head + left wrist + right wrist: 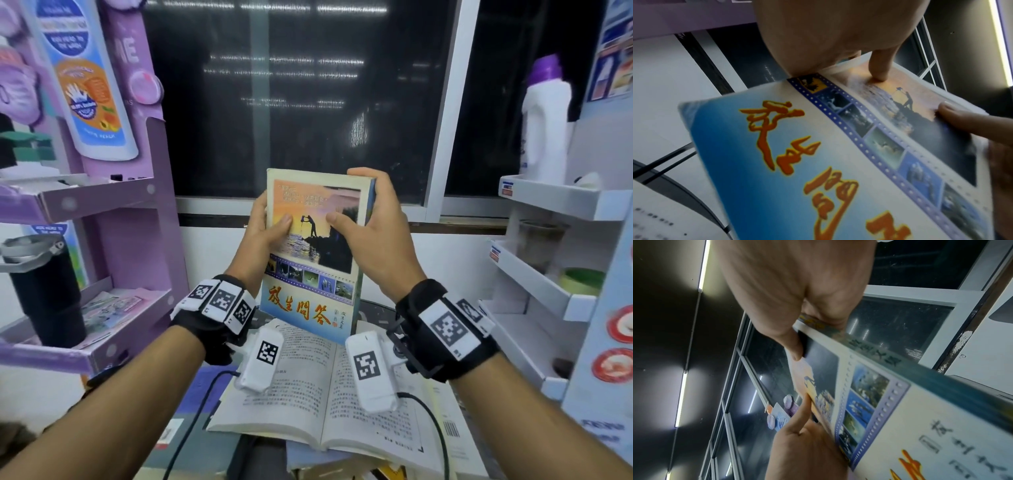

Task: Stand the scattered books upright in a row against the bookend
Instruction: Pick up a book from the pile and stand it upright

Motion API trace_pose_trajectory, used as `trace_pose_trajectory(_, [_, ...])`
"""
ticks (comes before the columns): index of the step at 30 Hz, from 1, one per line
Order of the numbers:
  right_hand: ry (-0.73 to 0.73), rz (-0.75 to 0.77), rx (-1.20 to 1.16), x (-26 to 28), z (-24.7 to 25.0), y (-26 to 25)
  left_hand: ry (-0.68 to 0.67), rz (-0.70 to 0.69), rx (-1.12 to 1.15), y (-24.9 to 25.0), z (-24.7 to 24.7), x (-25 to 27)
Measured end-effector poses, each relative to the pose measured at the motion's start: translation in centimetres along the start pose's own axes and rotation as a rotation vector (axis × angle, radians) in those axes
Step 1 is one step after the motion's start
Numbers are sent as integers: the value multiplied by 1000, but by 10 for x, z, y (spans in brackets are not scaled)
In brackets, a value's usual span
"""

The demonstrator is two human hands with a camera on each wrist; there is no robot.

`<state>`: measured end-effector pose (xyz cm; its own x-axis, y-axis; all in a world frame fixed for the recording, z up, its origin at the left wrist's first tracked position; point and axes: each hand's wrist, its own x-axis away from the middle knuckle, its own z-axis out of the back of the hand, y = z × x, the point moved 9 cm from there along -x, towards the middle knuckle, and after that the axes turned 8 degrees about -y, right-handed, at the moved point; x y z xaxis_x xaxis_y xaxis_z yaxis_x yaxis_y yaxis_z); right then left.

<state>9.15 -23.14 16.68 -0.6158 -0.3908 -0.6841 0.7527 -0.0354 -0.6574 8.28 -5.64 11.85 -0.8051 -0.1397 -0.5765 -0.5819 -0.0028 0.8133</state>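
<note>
A closed paperback with a sunset photo and orange characters on its cover (pixel 310 260) (pixel 818 162) (pixel 910 410) is held up in the air in front of the window, cover toward me. My left hand (pixel 265 229) (pixel 838 40) grips its left edge, thumb on the cover. My right hand (pixel 368 222) (pixel 789 293) grips its right side, fingers round the spine, thumb on the cover. Below the hands an open book (pixel 329 387) lies flat on a pile of other books (pixel 342 462). No bookend is visible.
A purple display shelf (pixel 102 205) stands on the left with a black tumbler (pixel 44 287) on it. A white shelf unit (pixel 548 274) stands on the right, with a white bottle (pixel 546 120) on its upper tier. A dark window (pixel 301 96) is straight ahead.
</note>
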Motion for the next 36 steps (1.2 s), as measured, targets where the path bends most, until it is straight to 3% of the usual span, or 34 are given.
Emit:
trace_pose_trajectory(5, [-35, 33, 7, 0, -2, -8, -97, 96, 68, -6, -6, -4])
trace_pose_trajectory(10, [-105, 23, 12, -4, -3, -12, -43, 97, 151, -6, 5, -11])
trace_pose_trajectory(19, [-485, -235, 84, -8, -21, -5, -109, 110, 124, -9, 14, -16])
trace_pose_trajectory(24, [-399, -169, 255, -19, -21, -4, -47, 137, -69, -11, 21, -25])
trace_pose_trajectory(28, [-315, -184, 269, -28, -15, 5, -64, 236, -245, -19, 27, -33])
trace_pose_trajectory(36, [-153, -200, 352, -55, -12, 34, 88, 371, -428, -57, 69, -31])
